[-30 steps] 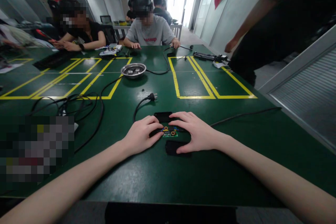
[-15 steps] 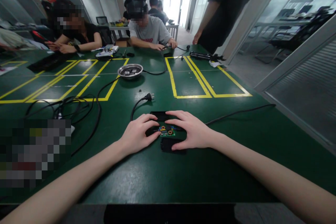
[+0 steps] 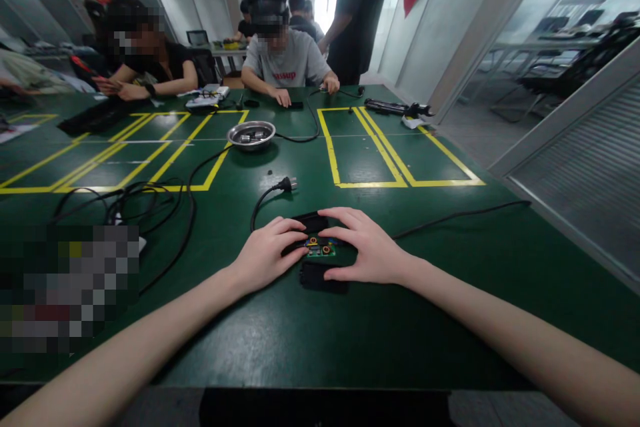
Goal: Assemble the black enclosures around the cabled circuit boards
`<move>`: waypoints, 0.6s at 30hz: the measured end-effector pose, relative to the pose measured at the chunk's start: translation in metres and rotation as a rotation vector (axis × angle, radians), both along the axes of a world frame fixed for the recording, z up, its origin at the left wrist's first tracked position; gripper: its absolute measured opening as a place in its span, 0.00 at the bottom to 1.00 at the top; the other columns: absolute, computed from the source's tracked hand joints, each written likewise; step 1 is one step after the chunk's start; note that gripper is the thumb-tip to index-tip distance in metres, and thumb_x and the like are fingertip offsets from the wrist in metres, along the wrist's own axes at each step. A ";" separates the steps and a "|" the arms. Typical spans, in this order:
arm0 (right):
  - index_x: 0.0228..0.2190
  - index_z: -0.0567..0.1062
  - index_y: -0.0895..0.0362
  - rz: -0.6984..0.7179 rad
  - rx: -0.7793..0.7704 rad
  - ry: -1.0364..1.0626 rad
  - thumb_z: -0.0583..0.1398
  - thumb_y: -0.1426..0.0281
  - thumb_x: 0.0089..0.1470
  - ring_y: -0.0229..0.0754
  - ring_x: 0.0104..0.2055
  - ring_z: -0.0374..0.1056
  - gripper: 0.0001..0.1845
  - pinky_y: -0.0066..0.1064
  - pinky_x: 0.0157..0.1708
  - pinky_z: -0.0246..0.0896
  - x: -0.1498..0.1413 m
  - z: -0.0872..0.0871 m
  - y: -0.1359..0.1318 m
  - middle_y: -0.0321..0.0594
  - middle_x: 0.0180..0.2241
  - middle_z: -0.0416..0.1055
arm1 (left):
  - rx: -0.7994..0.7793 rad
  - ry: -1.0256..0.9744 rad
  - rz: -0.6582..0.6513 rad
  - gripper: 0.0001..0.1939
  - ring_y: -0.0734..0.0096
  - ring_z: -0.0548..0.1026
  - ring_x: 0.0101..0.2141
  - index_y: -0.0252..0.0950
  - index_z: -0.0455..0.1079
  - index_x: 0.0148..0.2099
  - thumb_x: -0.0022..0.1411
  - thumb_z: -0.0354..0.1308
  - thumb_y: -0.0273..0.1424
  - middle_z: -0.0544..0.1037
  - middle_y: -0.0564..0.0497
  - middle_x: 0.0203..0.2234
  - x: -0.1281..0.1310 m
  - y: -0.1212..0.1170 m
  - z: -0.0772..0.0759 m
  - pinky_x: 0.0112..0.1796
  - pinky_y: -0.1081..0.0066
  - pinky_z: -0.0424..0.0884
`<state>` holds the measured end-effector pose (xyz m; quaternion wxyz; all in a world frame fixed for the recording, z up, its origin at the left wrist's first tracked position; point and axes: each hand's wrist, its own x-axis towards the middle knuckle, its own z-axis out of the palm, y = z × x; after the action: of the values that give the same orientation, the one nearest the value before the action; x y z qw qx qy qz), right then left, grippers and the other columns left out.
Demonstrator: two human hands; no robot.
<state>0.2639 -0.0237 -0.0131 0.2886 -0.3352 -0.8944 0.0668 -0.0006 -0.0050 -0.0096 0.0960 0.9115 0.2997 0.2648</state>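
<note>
A small green circuit board (image 3: 321,250) with copper-wound coils lies between my hands, a black cable entering each end. My left hand (image 3: 270,252) has its thumb and index finger closed on the board's left end; the exact contact is partly hidden. My right hand (image 3: 367,247) is spread over the right end, index fingertip by the board's far edge. Its thumb touches the near black plastic case half (image 3: 315,277). Beyond the board, the other black case half (image 3: 313,221) lies slightly tilted, partly covered by fingertips of both hands.
A black power plug (image 3: 287,184) lies past my left hand. Further off stands a metal bowl (image 3: 251,136) with metal parts. Coiled cables (image 3: 135,200) lie at left, and another cable (image 3: 465,215) runs right. Co-workers sit across the table; one person (image 3: 363,20) stands behind.
The near case half has shifted left relative to the board under my right thumb, and the far case half has turned slightly. The standing person has moved away to the left.
</note>
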 end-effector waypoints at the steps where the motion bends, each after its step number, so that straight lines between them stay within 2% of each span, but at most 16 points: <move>1: 0.50 0.79 0.53 0.003 0.003 0.003 0.72 0.52 0.51 0.61 0.64 0.66 0.29 0.58 0.61 0.64 0.002 0.000 0.000 0.55 0.64 0.68 | 0.003 0.002 0.000 0.07 0.61 0.79 0.47 0.38 0.79 0.48 0.71 0.62 0.31 0.81 0.45 0.49 0.000 0.000 0.000 0.47 0.62 0.80; 7: 0.48 0.78 0.56 0.011 -0.014 0.009 0.71 0.57 0.54 0.60 0.62 0.68 0.23 0.57 0.59 0.67 0.005 0.002 0.002 0.57 0.62 0.69 | 0.011 -0.007 -0.003 0.06 0.61 0.79 0.47 0.38 0.79 0.46 0.71 0.61 0.31 0.81 0.45 0.49 -0.001 0.000 0.001 0.46 0.63 0.80; 13: 0.38 0.80 0.55 -0.034 -0.032 0.086 0.64 0.66 0.62 0.53 0.51 0.73 0.06 0.50 0.50 0.72 0.008 0.006 0.004 0.51 0.50 0.75 | 0.003 -0.034 -0.010 0.06 0.61 0.80 0.48 0.38 0.79 0.46 0.71 0.61 0.30 0.81 0.44 0.49 -0.002 0.000 0.001 0.47 0.62 0.80; 18: 0.36 0.80 0.53 0.050 -0.095 0.063 0.62 0.70 0.62 0.50 0.46 0.72 0.05 0.47 0.46 0.72 0.010 0.006 0.008 0.47 0.43 0.76 | -0.005 -0.054 -0.005 0.05 0.61 0.81 0.48 0.38 0.79 0.46 0.70 0.62 0.30 0.81 0.45 0.48 -0.002 0.000 0.001 0.48 0.62 0.80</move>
<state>0.2740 -0.0160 -0.0076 0.2985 -0.3240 -0.8887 0.1269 -0.0030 -0.0051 -0.0087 0.1070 0.9045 0.2956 0.2882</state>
